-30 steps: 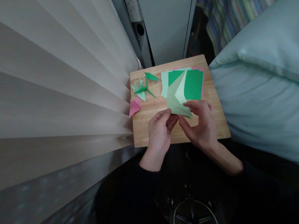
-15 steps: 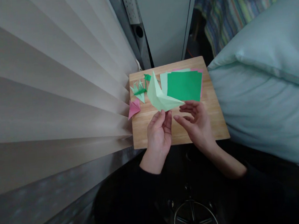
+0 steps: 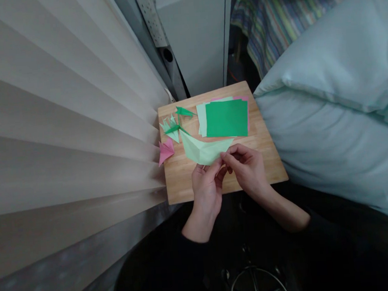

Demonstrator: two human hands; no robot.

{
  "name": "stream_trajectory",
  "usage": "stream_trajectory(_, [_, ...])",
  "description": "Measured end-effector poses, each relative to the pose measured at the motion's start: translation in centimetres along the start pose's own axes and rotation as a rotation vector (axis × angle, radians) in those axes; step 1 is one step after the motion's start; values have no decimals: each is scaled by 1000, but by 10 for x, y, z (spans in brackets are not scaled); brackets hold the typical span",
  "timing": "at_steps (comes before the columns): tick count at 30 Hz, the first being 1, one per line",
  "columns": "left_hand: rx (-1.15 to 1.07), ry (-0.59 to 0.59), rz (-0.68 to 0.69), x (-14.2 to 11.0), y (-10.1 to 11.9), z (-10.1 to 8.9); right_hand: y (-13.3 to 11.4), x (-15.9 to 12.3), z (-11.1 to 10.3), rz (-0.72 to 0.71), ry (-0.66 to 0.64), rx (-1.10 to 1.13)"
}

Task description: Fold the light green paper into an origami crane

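A light green folded paper with two long points is held above the near part of the wooden board. My left hand pinches its lower edge from below. The thumb and fingers of my right hand are closed on its lower right edge, close to the left fingertips. Just beyond the paper lies a stack of square sheets, dark green on top, with light green and pink edges showing. Folded green paper pieces and a pink folded paper sit along the board's left side.
A pleated pale curtain borders the board on the left. Beyond it stands a grey cabinet. Pale bedding rises on the right, with a striped cloth behind. A chair base shows below.
My right hand has moved left and closed on the paper's edge. The folded paper has turned so that its left point tilts outward and lower. The head view has shifted slightly.
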State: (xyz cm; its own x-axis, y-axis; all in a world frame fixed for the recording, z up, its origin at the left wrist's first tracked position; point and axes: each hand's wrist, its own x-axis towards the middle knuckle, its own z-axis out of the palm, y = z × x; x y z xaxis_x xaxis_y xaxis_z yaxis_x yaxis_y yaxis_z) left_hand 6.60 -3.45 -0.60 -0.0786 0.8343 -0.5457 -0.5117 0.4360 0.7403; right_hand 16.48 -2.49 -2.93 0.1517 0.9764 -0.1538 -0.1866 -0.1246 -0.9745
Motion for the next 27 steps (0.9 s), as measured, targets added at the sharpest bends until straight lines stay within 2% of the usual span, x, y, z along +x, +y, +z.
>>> stream_trajectory(4, [-42,13,9,2,-2,-3,0,1,-2,5,-4,-4])
stream_trajectory(14, [-194,30,-191,0,0,-2,-9,6,-6,-26,95,-20])
stream_trajectory(22, [-225,48,-286,2,-2,-2,-7,4,-8,-14,10,-92])
stream_trajectory(27, [-222,10,-294,2,-5,-6,-8,3,-7,-28,33,-127])
